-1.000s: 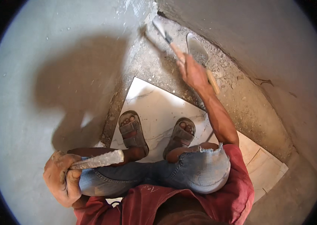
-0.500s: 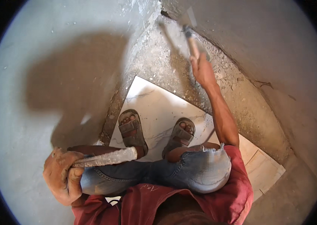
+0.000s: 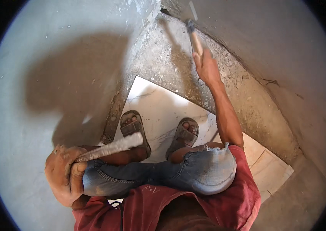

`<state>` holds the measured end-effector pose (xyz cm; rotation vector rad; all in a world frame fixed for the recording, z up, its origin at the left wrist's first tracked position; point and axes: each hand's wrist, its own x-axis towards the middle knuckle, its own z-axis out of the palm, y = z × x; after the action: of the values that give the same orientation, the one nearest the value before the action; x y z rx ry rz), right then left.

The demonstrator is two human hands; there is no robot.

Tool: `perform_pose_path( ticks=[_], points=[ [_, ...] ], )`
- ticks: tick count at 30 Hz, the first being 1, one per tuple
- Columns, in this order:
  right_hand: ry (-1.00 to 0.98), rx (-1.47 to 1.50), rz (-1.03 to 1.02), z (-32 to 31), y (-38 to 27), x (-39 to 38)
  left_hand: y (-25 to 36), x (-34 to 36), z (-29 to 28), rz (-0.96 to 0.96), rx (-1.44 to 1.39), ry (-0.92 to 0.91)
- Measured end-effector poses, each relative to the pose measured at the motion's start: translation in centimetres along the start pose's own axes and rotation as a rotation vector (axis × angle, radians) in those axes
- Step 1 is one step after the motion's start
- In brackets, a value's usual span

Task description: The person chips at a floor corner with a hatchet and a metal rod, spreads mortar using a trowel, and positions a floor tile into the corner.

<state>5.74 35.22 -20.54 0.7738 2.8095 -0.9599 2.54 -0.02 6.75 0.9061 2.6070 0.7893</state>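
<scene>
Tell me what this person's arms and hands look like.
The left hand and right hand are ungloved. The right forearm is bare, with no watch or bracelet showing. The left sleeve and right sleeve are dull red cloth; the right one ends near the elbow.

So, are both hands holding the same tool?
No, the left hand holds a rough pale bar, while the right hand grips a separate wooden-handled tool.

White, veined tiles (image 3: 158, 114) lie beside a grey wall (image 3: 14, 100).
</scene>
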Motion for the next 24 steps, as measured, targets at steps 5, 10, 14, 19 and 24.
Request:
perform_pose_path(
  ticks=[5, 10, 14, 19, 24],
  points=[
    [0.492, 0.443, -0.136, -3.7, -5.5, -0.2, 0.0, 1.0, 0.1, 0.003, 0.031, -0.014],
    [0.189, 0.053, -0.007, 5.7, 5.6, 1.7, 1.0, 1.7, 0.9, 0.000, 0.000, 0.018],
    [-0.005, 0.079, -0.006, 1.9, -0.7, 0.1, -0.1, 0.7, -0.2, 0.100, 0.050, -0.068],
    [0.340, 0.348, -0.035, -1.9, -4.3, -0.7, 0.3, 0.9, 0.0, 0.027, 0.076, -0.077],
    [-0.043, -0.044, 0.117, 4.5, 4.8, 2.8, 0.9, 1.9, 0.4, -0.008, 0.020, -0.036]
  ],
)
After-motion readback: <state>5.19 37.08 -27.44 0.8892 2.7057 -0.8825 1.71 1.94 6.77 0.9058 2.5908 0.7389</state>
